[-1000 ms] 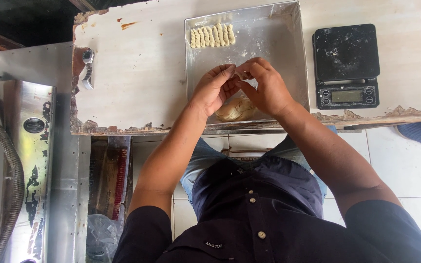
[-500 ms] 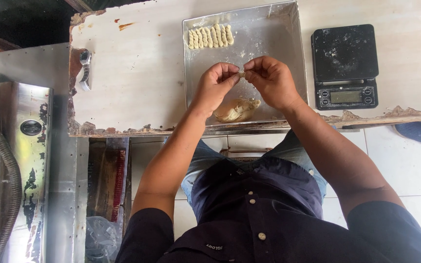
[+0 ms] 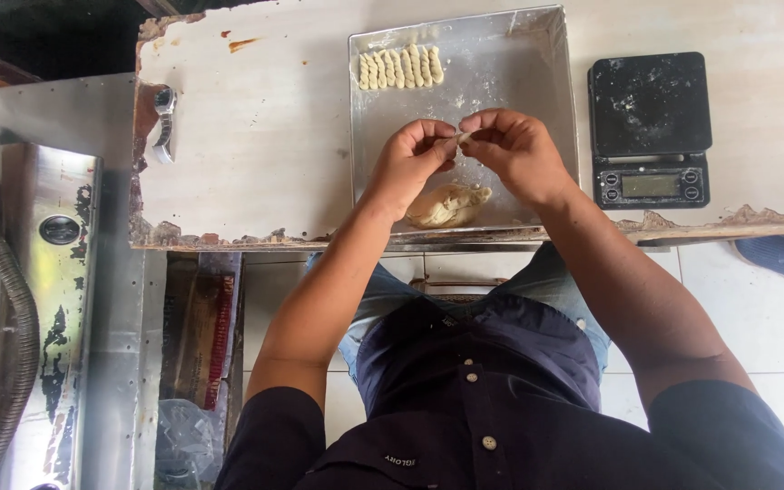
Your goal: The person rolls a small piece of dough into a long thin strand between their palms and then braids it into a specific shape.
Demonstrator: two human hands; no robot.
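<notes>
A metal baking tray (image 3: 537, 82) lies on the white worktop. At its far left corner sits a row of several small twisted dough pieces (image 3: 399, 66). A pale lump of dough (image 3: 448, 205) rests near the tray's front edge. Above the tray's middle, my left hand (image 3: 410, 161) and my right hand (image 3: 514, 154) meet at the fingertips, pinching a small bit of dough (image 3: 461, 138) between them. The bit is mostly hidden by my fingers.
A black digital kitchen scale (image 3: 649, 127) stands right of the tray. A wristwatch (image 3: 164, 122) lies at the worktop's left. The worktop's front edge (image 3: 229, 238) is chipped. A steel appliance with a hose (image 3: 20, 308) stands at the left. A blue sandal (image 3: 782, 257) lies on the tiled floor.
Both hands have lifted from the dough lump and moved up over the tray's middle. They now pinch a small bit of dough between the fingertips.
</notes>
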